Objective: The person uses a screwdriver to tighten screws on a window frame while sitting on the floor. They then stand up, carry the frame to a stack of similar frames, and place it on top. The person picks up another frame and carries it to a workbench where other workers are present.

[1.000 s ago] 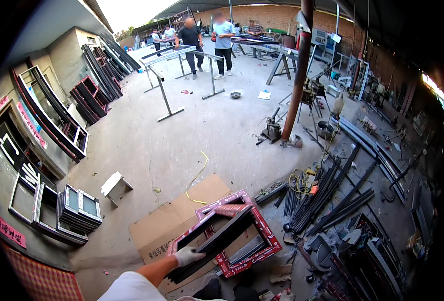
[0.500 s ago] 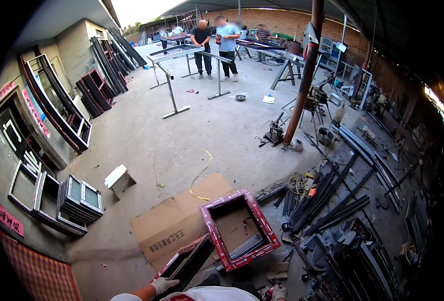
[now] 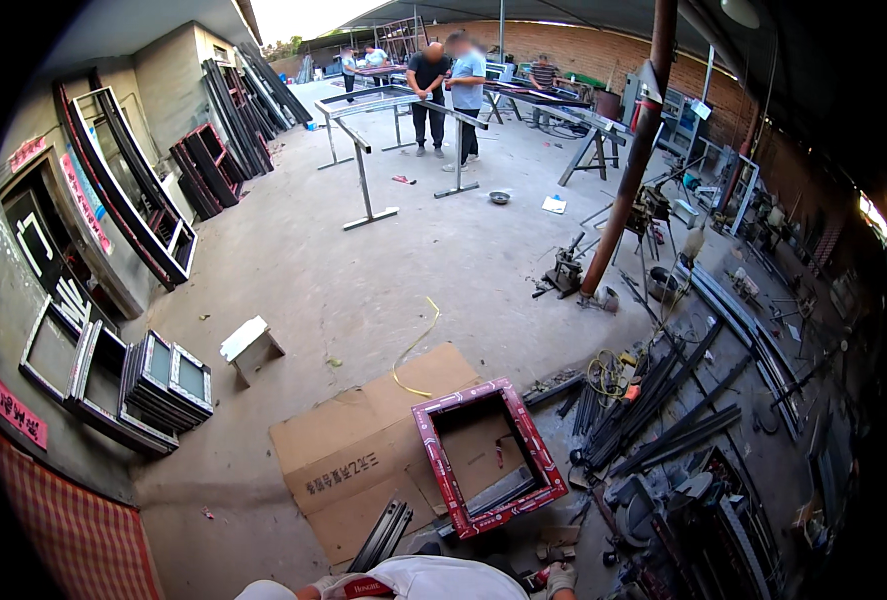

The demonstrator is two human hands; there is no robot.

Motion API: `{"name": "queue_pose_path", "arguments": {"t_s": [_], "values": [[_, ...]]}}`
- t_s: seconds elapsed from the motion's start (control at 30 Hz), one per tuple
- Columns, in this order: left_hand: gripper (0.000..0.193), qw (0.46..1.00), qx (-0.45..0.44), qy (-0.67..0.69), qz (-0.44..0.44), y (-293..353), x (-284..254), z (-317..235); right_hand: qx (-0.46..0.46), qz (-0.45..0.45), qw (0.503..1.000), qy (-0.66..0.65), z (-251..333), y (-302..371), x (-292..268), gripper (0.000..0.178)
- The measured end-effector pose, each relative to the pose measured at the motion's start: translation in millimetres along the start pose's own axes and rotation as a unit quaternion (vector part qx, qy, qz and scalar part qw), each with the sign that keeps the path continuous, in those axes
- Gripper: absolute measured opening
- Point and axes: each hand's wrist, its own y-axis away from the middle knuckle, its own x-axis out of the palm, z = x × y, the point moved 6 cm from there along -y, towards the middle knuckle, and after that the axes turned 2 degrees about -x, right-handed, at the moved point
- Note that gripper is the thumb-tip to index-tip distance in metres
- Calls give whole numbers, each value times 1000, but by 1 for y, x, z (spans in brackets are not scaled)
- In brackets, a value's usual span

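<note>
My right hand (image 3: pixel 561 577), in a white glove, is at the lower edge, closed around a red and dark object (image 3: pixel 537 578) that my body and the picture edge partly hide. Of my left hand (image 3: pixel 324 583) only a small gloved part shows beside my white shirt; its fingers are hidden. Close to it, dark metal profiles (image 3: pixel 383 535) stand tilted at the cardboard's near edge. A square window frame (image 3: pixel 434 465) wrapped in red printed film lies on the flattened cardboard (image 3: pixel 333 440), in front of me and to the right.
Dark metal bars (image 3: pixel 653 410) and a machine with a round disc (image 3: pixel 631 505) crowd the right side. A rusty post (image 3: pixel 628 190) rises beyond. Frames (image 3: pixel 168 385) and a small white stool (image 3: pixel 250 345) stand left. Two people stand at a metal trestle (image 3: pixel 368 185) far ahead.
My view has shifted, so the scene sits slightly further right. My left hand has drawn back toward my body. The dark profiles beside it have moved and show less of their length.
</note>
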Motion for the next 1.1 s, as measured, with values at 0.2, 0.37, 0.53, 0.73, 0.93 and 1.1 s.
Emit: {"name": "queue_pose_path", "arguments": {"t_s": [0.2,0.37,0.53,0.73,0.93,1.1], "values": [[57,1000,8,9,24,-8,1,-3,-11,1,1000,18,-37,-23,19,27],[56,999,4,26,27,-4,-12,19,-9,34,999,16,31,19,11,27],[55,999,11,27,41,-8,-9,20,-50,56,997,-20,38,7,19,30],[53,998,7,53,30,2,-12,43,-57,59,996,-19,46,26,21,31],[52,997,6,73,29,8,11,56,-96,31,993,68,1,-24,29,33],[52,993,-8,118,2,39,28,79,-94,79,991,51,22,-27,25,27]]}}
